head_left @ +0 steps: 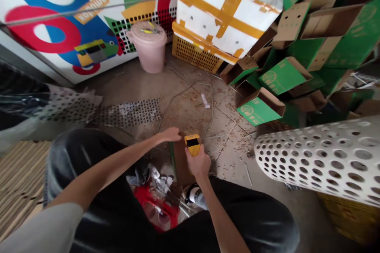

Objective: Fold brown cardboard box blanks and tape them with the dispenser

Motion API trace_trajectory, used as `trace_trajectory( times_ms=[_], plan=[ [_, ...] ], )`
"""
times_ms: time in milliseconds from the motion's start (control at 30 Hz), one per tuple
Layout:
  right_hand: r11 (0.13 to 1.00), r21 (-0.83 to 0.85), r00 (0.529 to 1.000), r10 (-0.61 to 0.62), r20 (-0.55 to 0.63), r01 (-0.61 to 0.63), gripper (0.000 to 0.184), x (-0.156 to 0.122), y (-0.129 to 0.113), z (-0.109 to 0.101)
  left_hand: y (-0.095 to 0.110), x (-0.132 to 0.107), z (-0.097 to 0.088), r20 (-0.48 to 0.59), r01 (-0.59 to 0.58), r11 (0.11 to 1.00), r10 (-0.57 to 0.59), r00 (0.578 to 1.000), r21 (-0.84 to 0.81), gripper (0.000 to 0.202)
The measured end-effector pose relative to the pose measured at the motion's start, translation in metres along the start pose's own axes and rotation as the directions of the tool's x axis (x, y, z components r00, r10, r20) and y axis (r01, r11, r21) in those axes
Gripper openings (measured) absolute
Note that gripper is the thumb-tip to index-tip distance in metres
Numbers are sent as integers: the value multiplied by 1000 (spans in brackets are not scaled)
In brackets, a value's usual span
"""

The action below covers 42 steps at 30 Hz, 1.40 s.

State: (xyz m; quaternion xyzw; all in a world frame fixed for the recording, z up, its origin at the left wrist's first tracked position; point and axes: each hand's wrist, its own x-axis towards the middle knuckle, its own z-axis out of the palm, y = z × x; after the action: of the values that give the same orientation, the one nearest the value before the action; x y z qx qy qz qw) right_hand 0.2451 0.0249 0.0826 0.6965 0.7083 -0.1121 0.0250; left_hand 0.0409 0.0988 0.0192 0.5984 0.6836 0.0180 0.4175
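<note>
left hand [170, 135]: the fingers [175, 134] lie narrow together on the top edge of a brown cardboard [180, 162]; I cannot tell if they grip it.
right hand [197, 162]: the fingers [196, 153] close around a yellow tape dispenser [192, 144] and hold it.
tape place: the dispenser is just beside the top right edge of the cardboard, at 1 o'clock from it.
around: a pink bucket [147, 49] stands at 12 o'clock on the concrete floor [190, 102], a yellow plastic crate [194, 55] at 1 o'clock, green cardboard boxes [283, 75] at 2 o'clock, a white holed sheet [323, 162] at 3 o'clock, and a red plastic thing [156, 205] at 6 o'clock.
</note>
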Motion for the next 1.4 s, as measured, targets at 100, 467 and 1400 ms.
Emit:
trace_trajectory(
  times_ms=[100, 467, 1400],
  plan=[
    [999, 24, 1000, 25, -13, -24, 55, 3, 3, -5, 12, -23, 23, -134, -51, 996, 61, 989, 75, 53],
    [999, 42, 990, -2, -141, 8, 57, 5, -3, 4, 32, -15, 56, -359, 129, 989, -146, 922, -71, 36],
    [982, -91, 983, 172, 68, -165, 62, -8, -18, -3, -16, 8, 29, -139, -634, 696, 703, 698, 338, 37]
  ],
)
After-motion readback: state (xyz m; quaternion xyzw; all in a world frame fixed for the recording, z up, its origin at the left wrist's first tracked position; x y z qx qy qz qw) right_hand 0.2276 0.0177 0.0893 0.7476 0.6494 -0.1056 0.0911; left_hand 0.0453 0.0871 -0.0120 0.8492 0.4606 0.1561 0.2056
